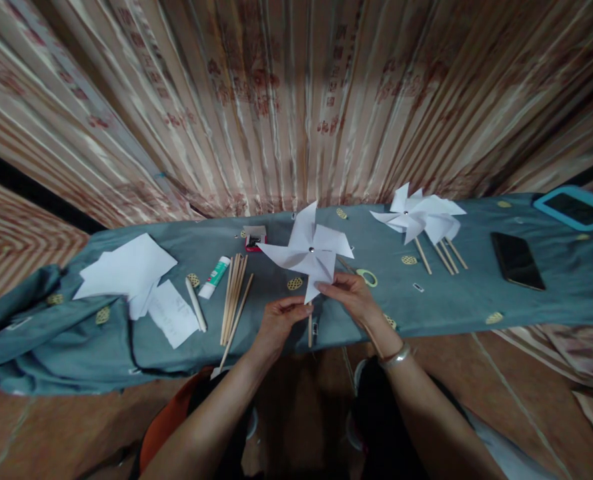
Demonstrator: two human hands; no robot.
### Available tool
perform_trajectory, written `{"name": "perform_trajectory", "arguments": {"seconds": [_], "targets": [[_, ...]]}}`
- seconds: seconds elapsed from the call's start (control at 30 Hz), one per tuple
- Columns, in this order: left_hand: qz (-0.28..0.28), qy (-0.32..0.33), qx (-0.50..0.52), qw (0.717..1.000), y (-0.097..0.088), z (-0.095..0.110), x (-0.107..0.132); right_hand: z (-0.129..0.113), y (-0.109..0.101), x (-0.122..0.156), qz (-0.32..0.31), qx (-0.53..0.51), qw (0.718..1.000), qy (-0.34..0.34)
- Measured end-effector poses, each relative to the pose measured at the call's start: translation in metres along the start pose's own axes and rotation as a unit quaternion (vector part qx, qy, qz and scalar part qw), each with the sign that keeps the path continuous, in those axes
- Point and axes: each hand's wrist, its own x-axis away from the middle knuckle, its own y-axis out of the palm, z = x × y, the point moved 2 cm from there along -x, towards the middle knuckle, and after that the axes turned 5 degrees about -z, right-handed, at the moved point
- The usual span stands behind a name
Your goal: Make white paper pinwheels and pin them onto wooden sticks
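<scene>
A white paper pinwheel (312, 248) with a small pin at its middle is held upright over the near edge of the table. Its wooden stick (310, 331) shows below the lowest blade. My left hand (280, 321) is closed, thumb and fingers pinching at the stick just under that blade. My right hand (352, 297) is closed on the lower right blade, its thumb on the paper. Behind the right hand lie scissors with a pale green handle (367, 277), partly hidden. Left of the pinwheel rest several loose wooden sticks (233, 297) and a red box (255, 238) of small pieces.
Several finished pinwheels (416, 215) lie at the back right, near a black phone (517, 261) and a blue-framed tablet (576, 207). On the left are white paper sheets (131, 267), a written note (173, 313), a white pen (196, 305) and a glue stick (215, 277). A curtain (286, 100) hangs behind.
</scene>
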Motion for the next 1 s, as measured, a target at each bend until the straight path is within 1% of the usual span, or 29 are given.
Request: {"name": "perform_trajectory", "arguments": {"seconds": [0.17,0.23,0.3,0.4,0.5,0.6,0.67,0.7,0.77,0.9,1.0], "targets": [[0.001,0.009,-0.003,1.0,0.0,0.001,0.0,0.0,0.005,-0.001,-0.02,0.003,1.0,-0.007],[0.003,0.01,-0.009,1.0,-0.001,0.002,0.0,-0.004,0.0,0.0,-0.015,0.033,0.999,-0.017],[0.007,0.011,-0.014,1.0,-0.004,0.004,0.0,-0.009,-0.011,0.001,0.006,0.078,0.996,-0.033],[0.013,0.012,-0.017,1.0,-0.007,0.005,0.0,-0.018,-0.033,0.004,0.055,0.115,0.99,-0.054],[0.011,0.009,-0.019,1.0,-0.008,0.004,0.001,-0.025,-0.053,0.004,0.156,0.099,0.978,-0.093],[0.001,-0.005,-0.022,1.0,-0.005,0.002,0.003,-0.029,-0.065,0.001,0.257,0.079,0.953,-0.143],[-0.011,-0.014,-0.028,0.999,-0.004,0.001,0.004,-0.03,-0.068,-0.001,0.286,0.078,0.941,-0.164],[-0.017,-0.019,-0.032,0.999,-0.003,0.001,0.005,-0.031,-0.068,-0.002,0.287,0.081,0.939,-0.17],[-0.027,-0.026,-0.041,0.998,-0.002,0.001,0.006,-0.031,-0.068,-0.003,0.271,0.079,0.944,-0.168],[-0.038,-0.041,-0.051,0.997,-0.001,0.002,0.006,-0.031,-0.064,-0.004,0.226,0.068,0.962,-0.138],[-0.041,-0.045,-0.051,0.997,-0.001,0.003,0.006,-0.029,-0.062,-0.005,0.22,0.063,0.966,-0.124]]}}
